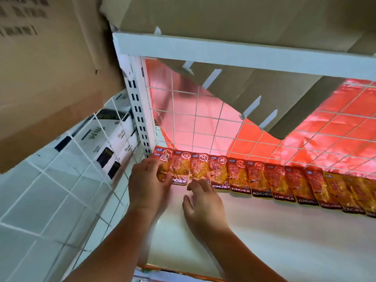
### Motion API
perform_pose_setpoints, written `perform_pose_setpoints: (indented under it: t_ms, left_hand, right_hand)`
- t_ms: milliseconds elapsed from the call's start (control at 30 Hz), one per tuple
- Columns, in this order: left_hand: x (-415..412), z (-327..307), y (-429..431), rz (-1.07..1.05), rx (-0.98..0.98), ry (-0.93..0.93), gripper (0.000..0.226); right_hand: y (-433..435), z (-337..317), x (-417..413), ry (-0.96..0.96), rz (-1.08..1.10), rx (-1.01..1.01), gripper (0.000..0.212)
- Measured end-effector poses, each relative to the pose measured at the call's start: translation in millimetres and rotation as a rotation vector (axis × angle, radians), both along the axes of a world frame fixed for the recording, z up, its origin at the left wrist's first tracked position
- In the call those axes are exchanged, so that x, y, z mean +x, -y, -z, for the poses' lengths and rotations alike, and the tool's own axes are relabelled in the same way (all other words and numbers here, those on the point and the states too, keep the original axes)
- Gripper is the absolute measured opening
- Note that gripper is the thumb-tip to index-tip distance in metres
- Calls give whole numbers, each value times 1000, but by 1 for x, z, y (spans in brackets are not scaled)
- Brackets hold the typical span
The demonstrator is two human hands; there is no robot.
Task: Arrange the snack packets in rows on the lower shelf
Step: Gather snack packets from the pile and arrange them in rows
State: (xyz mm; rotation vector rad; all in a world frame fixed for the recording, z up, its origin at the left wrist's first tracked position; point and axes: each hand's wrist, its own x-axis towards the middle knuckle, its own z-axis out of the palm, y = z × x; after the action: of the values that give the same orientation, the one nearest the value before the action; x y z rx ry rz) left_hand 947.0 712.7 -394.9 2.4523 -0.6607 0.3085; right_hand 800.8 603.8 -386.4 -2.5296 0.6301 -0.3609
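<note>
On shelf (264,231), far left: L hand (149,183) pinches end packet (163,158); R hand (203,202) slack alongside.

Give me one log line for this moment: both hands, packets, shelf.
left hand: holds leftmost packet | right hand: open, near third packet | packets: one row on lower shelf, along wire grid

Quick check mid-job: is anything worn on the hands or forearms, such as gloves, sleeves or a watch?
No. The left hand and right hand are bare: no gloves, rings or watch show. The left forearm and right forearm are uncovered down to the frame's edge, so no sleeve is in view.
</note>
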Motion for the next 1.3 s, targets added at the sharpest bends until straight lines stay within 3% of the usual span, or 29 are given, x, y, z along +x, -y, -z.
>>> perform_pose_setpoints:
  t_ms: [133,433,600,1300]
  left_hand:
    - [6,2,2,-13,17,-26,33]
    - [7,3,4,-6,108,-7,38]
    - [5,2,5,-11,149,7,50]
    - [3,0,5,-7,193,8,49]
  right_hand:
    - [2,7,0,77,62,-73,28]
    - [-1,11,-1,0,24,-212,47]
    - [0,13,2,-70,3,-218,54]
    - [0,13,2,-82,-4,-184,52]
